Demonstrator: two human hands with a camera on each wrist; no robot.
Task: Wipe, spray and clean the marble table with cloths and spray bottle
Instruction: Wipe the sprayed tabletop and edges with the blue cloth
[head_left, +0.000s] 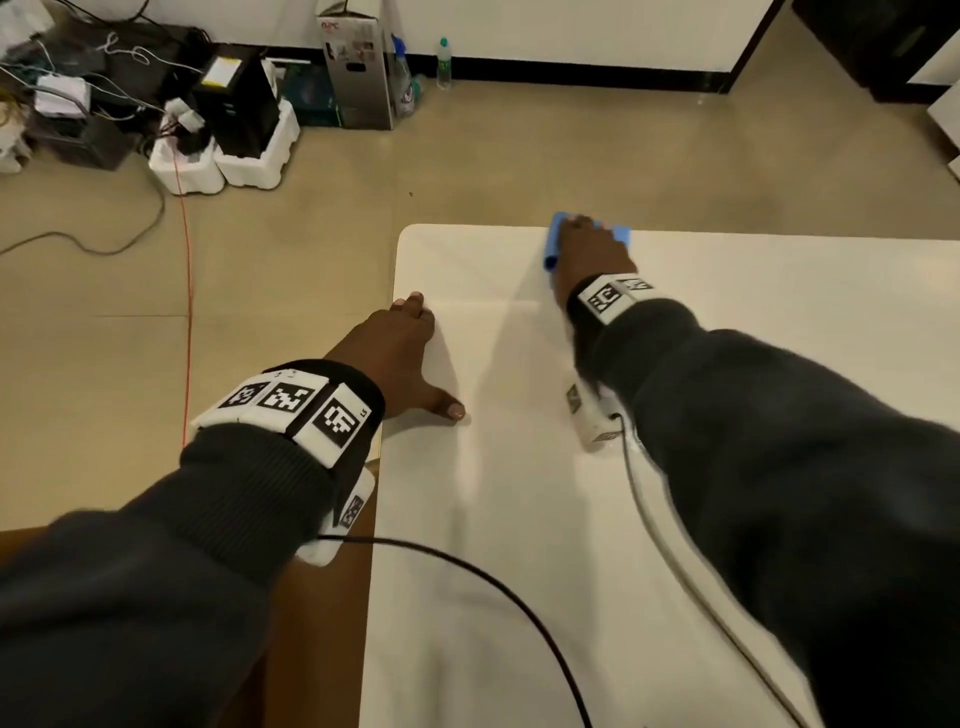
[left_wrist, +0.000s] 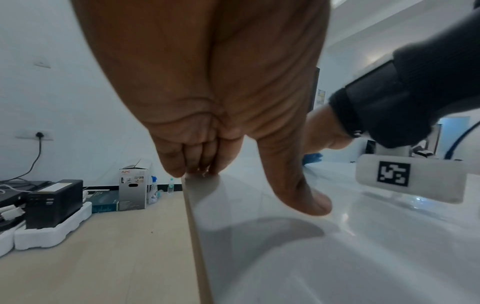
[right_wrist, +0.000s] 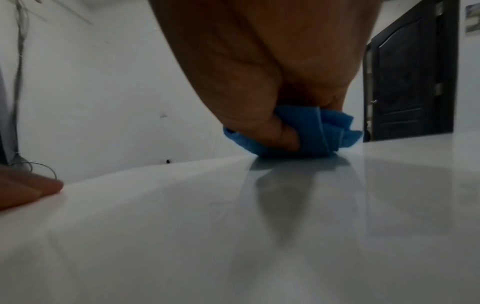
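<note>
A white marble table (head_left: 519, 519) fills the lower right of the head view. At its far edge my right hand (head_left: 589, 249) grips a bunched blue cloth (head_left: 551, 244) and presses it down on the surface. In the right wrist view my thumb pinches the blue cloth (right_wrist: 317, 135) against the glossy table (right_wrist: 233, 236). My left hand (head_left: 410, 353) lies flat near the table's left edge, fingers straight, thumb spread out. Its fingertips (left_wrist: 192, 164) reach that edge in the left wrist view. A spray bottle (head_left: 404, 83) stands on the floor by the far wall.
A grey APC box (head_left: 358, 67), a small clear bottle (head_left: 443, 62), black units in white foam trays (head_left: 249, 156) and tangled cables sit along the far wall. An orange cable (head_left: 187, 312) runs across the floor. Wrist cables (head_left: 467, 566) trail over the table. A dark door (right_wrist: 407, 72) stands beyond.
</note>
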